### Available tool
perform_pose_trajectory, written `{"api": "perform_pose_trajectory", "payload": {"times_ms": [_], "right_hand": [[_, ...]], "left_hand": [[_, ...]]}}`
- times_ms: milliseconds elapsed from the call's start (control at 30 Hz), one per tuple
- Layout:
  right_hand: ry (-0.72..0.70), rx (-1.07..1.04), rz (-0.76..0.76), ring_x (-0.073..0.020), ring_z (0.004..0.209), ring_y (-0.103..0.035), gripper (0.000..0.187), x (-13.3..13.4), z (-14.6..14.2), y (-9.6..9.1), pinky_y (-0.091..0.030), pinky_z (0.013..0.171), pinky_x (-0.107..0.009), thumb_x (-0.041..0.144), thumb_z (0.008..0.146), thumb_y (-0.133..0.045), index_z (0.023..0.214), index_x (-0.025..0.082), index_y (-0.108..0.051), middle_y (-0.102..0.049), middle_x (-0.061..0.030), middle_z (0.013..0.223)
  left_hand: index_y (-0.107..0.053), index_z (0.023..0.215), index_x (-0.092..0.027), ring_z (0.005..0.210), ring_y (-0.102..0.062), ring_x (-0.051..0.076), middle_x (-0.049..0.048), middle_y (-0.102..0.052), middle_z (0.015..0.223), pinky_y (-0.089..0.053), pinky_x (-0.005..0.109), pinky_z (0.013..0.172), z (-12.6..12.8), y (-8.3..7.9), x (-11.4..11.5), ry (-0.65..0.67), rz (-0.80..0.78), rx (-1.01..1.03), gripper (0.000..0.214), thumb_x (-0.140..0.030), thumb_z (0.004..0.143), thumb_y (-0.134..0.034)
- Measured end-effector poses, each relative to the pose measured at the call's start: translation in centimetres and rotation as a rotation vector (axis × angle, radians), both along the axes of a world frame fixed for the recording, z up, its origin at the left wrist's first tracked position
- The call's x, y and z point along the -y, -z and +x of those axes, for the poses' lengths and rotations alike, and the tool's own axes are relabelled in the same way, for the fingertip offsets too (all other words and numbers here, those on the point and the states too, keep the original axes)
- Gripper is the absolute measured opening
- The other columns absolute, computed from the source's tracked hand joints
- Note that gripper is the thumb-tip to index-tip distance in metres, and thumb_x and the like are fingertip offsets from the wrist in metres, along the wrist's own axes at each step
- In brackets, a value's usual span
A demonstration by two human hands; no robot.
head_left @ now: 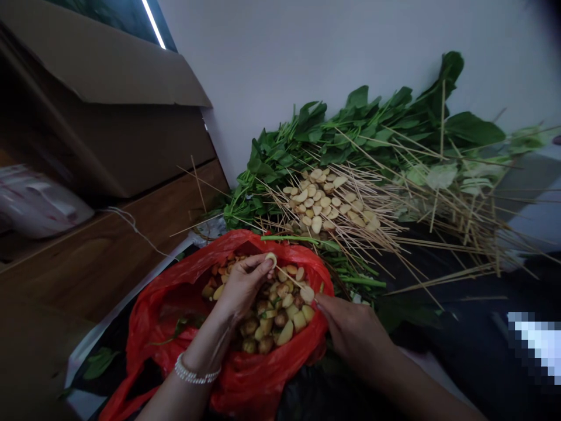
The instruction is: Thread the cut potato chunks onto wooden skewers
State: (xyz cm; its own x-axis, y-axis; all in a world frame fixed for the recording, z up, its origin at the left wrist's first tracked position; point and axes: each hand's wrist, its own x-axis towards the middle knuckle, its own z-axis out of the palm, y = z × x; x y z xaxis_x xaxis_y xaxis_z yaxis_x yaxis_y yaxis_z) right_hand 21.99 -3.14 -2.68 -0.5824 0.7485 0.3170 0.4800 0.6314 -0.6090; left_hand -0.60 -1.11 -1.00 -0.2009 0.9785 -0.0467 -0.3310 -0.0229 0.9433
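Over the red plastic bag (146, 310), the left hand (239, 287) is pinching a potato slice (272, 259). The right hand (355, 324) is seemingly gripping a skewer (289, 277).

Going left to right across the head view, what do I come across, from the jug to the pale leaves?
Jug, bracelet, left hand, potato slice nearest the right fingertips, right hand, pale leaves.

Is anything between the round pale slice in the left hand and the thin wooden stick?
Nothing visible. The left hand holds the round pale slice beside the thin wooden stick; another pale oval slice sits farther along, near the right hand.
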Motion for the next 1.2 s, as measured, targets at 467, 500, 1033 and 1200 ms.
{"api": "perform_pose_trajectory", "payload": {"times_ms": [467,500,1033,1200], "right_hand": [[0.022,-0.001,-0.088,-0.0176,0.073,-0.066,0.029,0.8,-0.7,-0.2,-0.045,0.067,-0.023,0.018,0.092,-0.038,0.103,0.018,-0.065,-0.072,-0.0081,0.083],[0.033,0.034,-0.051,-0.0187,0.077,-0.067,0.030,0.8,-0.7,-0.1,-0.045,0.069,-0.024,0.016,0.090,-0.039,0.108,0.017,-0.063,-0.072,-0.0100,0.087],[0.003,-0.088,-0.169,-0.0161,0.065,-0.061,0.026,0.8,-0.9,-0.1,-0.041,0.062,-0.024,0.020,0.091,-0.038,0.087,0.019,-0.064,-0.067,-0.0045,0.074],[-0.048,-0.363,-0.676,-0.0111,0.041,-0.041,0.031,0.1,-1.3,-0.1,-0.034,0.046,-0.021,0.035,0.090,-0.040,0.077,0.018,-0.062,-0.045,0.0062,0.046]], "left_hand": [[-0.076,0.071,-0.013,0.057,-0.052,0.006,-0.0008,-0.064,0.063,-0.043,0.016,0.057,0.6,-0.2,0.3,-0.027,-0.036,-0.089,0.027,-0.032,0.056,-0.087],[-0.076,0.071,-0.013,0.056,-0.051,0.005,-0.0008,-0.064,0.063,-0.042,0.016,0.056,0.5,-0.2,0.3,-0.022,-0.037,-0.087,0.027,-0.032,0.056,-0.087],[-0.077,0.074,-0.014,0.058,-0.051,0.006,0.0009,-0.065,0.066,-0.043,0.017,0.059,0.1,0.5,0.2,0.046,-0.053,-0.101,0.023,-0.032,0.061,-0.085],[-0.076,0.072,-0.012,0.056,-0.050,0.005,-0.0003,-0.062,0.062,-0.041,0.015,0.054,0.3,0.0,0.2,0.079,-0.102,-0.016,0.024,-0.029,0.058,-0.087]]}}
